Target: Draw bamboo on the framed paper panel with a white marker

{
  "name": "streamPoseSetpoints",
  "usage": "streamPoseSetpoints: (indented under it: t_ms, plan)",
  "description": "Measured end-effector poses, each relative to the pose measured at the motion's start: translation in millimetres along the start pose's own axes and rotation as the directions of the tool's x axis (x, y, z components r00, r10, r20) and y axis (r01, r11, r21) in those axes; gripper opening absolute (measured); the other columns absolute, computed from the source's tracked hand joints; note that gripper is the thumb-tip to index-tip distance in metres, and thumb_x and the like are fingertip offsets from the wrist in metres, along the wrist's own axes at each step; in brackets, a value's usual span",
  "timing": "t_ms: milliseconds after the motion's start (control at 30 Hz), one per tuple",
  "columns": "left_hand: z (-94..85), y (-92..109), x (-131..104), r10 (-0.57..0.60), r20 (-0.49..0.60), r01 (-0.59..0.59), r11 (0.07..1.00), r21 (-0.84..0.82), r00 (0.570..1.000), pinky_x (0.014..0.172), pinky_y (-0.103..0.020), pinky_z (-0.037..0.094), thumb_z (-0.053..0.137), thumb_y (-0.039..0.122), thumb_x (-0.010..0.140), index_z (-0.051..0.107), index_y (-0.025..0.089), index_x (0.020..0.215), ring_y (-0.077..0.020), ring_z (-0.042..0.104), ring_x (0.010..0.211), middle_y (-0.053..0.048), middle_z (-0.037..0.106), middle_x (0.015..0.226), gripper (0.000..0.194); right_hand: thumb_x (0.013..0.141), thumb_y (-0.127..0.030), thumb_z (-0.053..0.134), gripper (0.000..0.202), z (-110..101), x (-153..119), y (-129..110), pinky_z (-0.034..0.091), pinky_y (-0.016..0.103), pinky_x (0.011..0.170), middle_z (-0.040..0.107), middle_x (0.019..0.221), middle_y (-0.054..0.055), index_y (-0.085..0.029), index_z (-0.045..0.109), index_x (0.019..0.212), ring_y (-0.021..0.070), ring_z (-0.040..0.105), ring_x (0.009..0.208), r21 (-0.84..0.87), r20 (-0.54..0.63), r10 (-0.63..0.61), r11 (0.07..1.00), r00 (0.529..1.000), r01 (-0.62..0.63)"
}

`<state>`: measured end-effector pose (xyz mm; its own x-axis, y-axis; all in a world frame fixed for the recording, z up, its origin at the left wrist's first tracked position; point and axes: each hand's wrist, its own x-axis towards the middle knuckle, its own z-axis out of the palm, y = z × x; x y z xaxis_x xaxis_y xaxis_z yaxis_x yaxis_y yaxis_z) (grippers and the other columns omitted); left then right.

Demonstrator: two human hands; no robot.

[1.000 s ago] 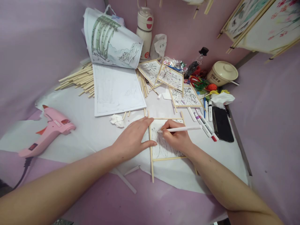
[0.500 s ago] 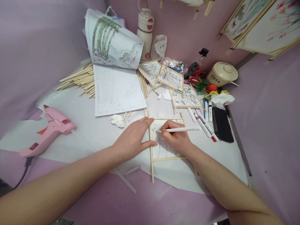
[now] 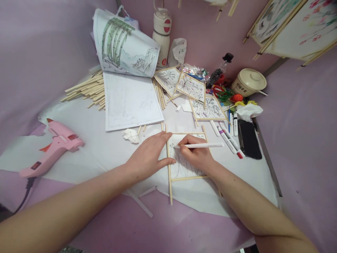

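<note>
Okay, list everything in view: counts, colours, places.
Pen: 1, white, centre
Drawings: 4, mostly black-on-white, centre
Markers: several, mostly white, right
Phone: 1, black, right
Tub: 1, cream, right
Cords: several, red/green, right
Bottle: 1, clear, black-capped, back
Packet: 1, clear, back
Flask: 1, white, back
Pad: 1, white, left
Sticks: many, tan, around pad
Tissues: 2, white, beside pad, phone
Glue gun: 1, pink, left
Hanging frames: several, tan, upper right
Cover: 1, white, under drawings
Left hand: 1, bare, on drawing
Right hand: 1, bare, round pen

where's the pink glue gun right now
In the head view, the pink glue gun lies at the far left, left of the crumpled tissue, beyond the left forearm.
</note>
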<state>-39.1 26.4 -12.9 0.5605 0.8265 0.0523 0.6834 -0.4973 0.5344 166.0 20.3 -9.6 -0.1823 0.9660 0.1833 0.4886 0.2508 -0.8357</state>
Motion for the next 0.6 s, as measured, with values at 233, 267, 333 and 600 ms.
streamPoseSetpoints:
  t_ms: [233,267,333,600]
  plan:
    - [-0.6,-0.1,-0.9,-0.003,0.005,0.003,1.0,0.009,1.0,0.112,-0.047,0.037,0.067,0.053,0.083,0.035,0.019,0.144,-0.0306,0.041,0.138,-0.014,0.045,0.148,0.077,0.073,-0.017,0.054,0.007,-4.8,-0.9,-3.7,0.039,0.026,0.051,0.059,0.058,-0.003,-0.021,0.059,0.07,0.012,0.05,0.052,0.059,-0.133,0.02,0.998,0.991,-0.013]
    - [-0.8,-0.1,-0.7,-0.002,0.007,0.002,1.0,0.009,1.0,0.112,-0.046,0.037,0.067,0.052,0.083,0.034,0.018,0.144,-0.0305,0.041,0.138,-0.014,0.045,0.149,0.077,0.073,-0.017,0.054,0.007,-5.3,-0.5,-3.6,0.038,0.025,0.05,0.058,0.058,-0.003,-0.021,0.059,0.07,0.0119,0.05,0.051,0.068,-0.131,0.037,0.997,0.991,-0.028]
    - [-1.2,0.1,-0.4,-0.001,0.01,0.001,1.0,0.007,1.0,0.112,-0.046,0.037,0.067,0.052,0.083,0.034,0.018,0.144,-0.0303,0.041,0.138,-0.014,0.045,0.148,0.077,0.072,-0.017,0.054,0.007,-6.2,0.8,-2.7,0.038,0.025,0.049,0.058,0.057,-0.003,-0.021,0.059,0.069,0.0117,0.049,0.051,0.084,-0.127,0.08,0.994,0.989,-0.07]
    - [0.0,-1.3,-0.9,0.01,-0.001,-0.01,1.0,-0.004,1.0,0.112,-0.046,0.038,0.065,0.055,0.084,0.034,0.02,0.145,-0.0304,0.041,0.138,-0.013,0.045,0.149,0.077,0.071,-0.015,0.051,0.013,-6.9,5.6,4.4,0.037,0.025,0.05,0.054,0.053,-0.004,-0.02,0.057,0.062,0.0117,0.048,0.052,0.079,-0.115,0.104,0.992,0.988,-0.095]
